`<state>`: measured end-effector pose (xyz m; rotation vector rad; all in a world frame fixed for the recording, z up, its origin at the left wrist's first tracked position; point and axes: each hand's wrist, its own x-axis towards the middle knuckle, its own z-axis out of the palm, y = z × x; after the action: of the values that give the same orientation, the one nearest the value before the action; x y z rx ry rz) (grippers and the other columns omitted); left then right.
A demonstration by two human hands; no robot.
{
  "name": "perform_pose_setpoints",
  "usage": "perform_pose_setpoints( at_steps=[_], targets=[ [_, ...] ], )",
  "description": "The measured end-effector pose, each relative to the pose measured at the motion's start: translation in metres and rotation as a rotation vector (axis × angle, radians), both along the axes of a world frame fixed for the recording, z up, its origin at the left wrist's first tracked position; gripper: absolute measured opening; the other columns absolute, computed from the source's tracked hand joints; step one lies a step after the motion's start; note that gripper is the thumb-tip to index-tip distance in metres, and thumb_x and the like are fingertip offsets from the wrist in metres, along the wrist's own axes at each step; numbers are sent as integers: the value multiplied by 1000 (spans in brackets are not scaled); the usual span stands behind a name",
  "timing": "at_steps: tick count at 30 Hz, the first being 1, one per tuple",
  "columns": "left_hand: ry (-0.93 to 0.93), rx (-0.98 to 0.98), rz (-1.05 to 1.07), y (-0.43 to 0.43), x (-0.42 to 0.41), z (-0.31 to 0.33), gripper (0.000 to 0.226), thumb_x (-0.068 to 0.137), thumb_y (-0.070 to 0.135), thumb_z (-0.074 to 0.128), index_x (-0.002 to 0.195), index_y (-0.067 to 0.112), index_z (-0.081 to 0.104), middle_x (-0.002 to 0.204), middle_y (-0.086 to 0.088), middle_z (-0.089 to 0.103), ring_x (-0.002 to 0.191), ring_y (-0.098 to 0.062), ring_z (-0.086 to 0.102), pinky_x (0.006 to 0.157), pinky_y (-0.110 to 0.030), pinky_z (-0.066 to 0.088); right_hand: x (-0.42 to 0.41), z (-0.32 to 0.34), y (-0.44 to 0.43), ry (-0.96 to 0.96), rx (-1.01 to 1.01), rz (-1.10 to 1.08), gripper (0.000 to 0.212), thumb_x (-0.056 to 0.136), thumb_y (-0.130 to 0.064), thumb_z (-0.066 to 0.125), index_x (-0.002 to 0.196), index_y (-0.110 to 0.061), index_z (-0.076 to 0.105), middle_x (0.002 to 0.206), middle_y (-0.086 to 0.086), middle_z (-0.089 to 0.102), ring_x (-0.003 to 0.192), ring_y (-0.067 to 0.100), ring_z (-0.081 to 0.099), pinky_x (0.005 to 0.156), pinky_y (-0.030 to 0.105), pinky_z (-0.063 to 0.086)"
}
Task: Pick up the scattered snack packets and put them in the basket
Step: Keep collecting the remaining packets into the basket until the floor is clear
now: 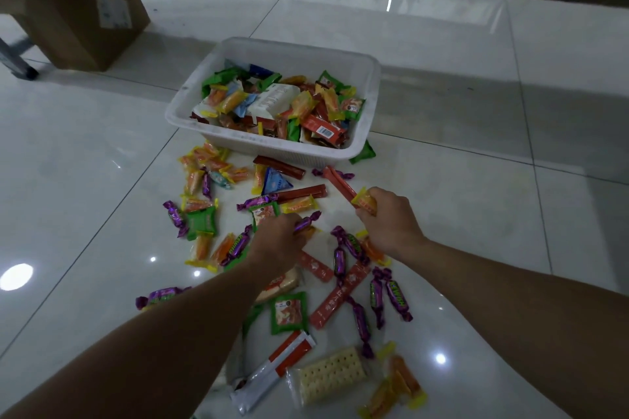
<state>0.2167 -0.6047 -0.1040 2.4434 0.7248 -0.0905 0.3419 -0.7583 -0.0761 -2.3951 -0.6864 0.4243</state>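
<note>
Plainly, left hand [275, 241] grips sweet [308, 219], right hand [388, 221] packet [366, 202]

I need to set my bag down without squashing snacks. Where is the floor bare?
Bare glossy white tiles lie right of the white plastic basket, and left, between the brown cardboard box and the scattered snack packets. Crowded: from the basket's near wall down past the left hand and right hand.

**Snacks strewn on floor, basket part filled**

The right grip [388, 219] holds an orange packet [366, 202]. The left grip [277, 241] holds a purple candy [306, 221]. Loose packets [289, 313] lie scattered on the tiled floor [459, 187] before the white basket [296, 44].
</note>
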Motion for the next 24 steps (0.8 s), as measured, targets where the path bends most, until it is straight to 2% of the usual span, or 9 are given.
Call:
perform_pose_setpoints(
  at_steps=[2, 6, 8, 12, 14, 18, 21, 24],
  targets=[
    [-56, 11, 17, 5, 0, 12, 13, 91, 25, 61, 92, 14, 66, 76, 0, 61, 71, -18, 57, 58, -27, 34, -1, 8, 3, -2, 49, -27, 18, 92, -19, 59, 78, -11, 52, 67, -2, 49, 60, 15, 47, 53, 28, 35],
    [-142, -13, 76, 18, 2, 46, 19, 90, 22, 62, 107, 15, 67, 92, -3, 66, 84, -20, 60, 71, -29, 46, -3, 30, 10, 17, 111, -47, 21, 92, -19, 60, 75, -16, 48, 64, -4, 47, 56, 8, 43, 48, 23, 30],
    [-183, -13, 121, 27, 5, 64, 15, 89, 21, 62, 100, 11, 67, 87, -7, 66, 76, -21, 60, 66, -30, 45, -2, 46, 18, 19, 127, -64, 19, 93, -20, 60, 77, -14, 51, 66, -3, 48, 58, 13, 45, 49, 25, 31],
    [-272, -22, 165, 46, 13, 106, 15, 91, 24, 62, 96, 11, 65, 79, -2, 60, 74, -20, 56, 55, -23, 28, 6, 92, 42, -15, 142, -91, 21, 93, -21, 60, 76, -12, 52, 74, 4, 52, 71, 23, 50, 60, 28, 34],
    [-334, -43, 194, 57, 17, 130, 18, 91, 31, 62, 99, 15, 66, 81, 1, 59, 75, -16, 54, 59, -24, 31, 7, 117, 56, -25, 120, -86, 24, 92, -20, 61, 71, -16, 50, 73, 2, 53, 73, 23, 52, 62, 26, 36],
    [-399, -53, 219, 83, 18, 173, 17, 90, 30, 63, 90, 13, 64, 73, 3, 56, 74, -17, 54, 55, -24, 28, 3, 158, 87, 18, 129, -150, 11, 89, -19, 62, 79, -13, 62, 84, 11, 64, 81, 29, 62, 64, 27, 43],
    [-394, -6, 233, 101, 15, 197, 18, 90, 31, 64, 94, 14, 67, 79, 0, 60, 74, -15, 54, 61, -25, 30, -3, 178, 106, 76, 129, -204, 10, 88, -16, 60, 80, -13, 65, 84, 12, 65, 80, 30, 64, 62, 28, 45],
    [-336, -9, 241, 113, 21, 208, 14, 90, 29, 63, 90, 16, 67, 74, 1, 61, 66, -12, 53, 54, -26, 32, 2, 187, 118, 137, 157, -262, 12, 89, -18, 61, 90, -8, 69, 87, 13, 66, 81, 29, 64, 62, 29, 46]
  ],
)
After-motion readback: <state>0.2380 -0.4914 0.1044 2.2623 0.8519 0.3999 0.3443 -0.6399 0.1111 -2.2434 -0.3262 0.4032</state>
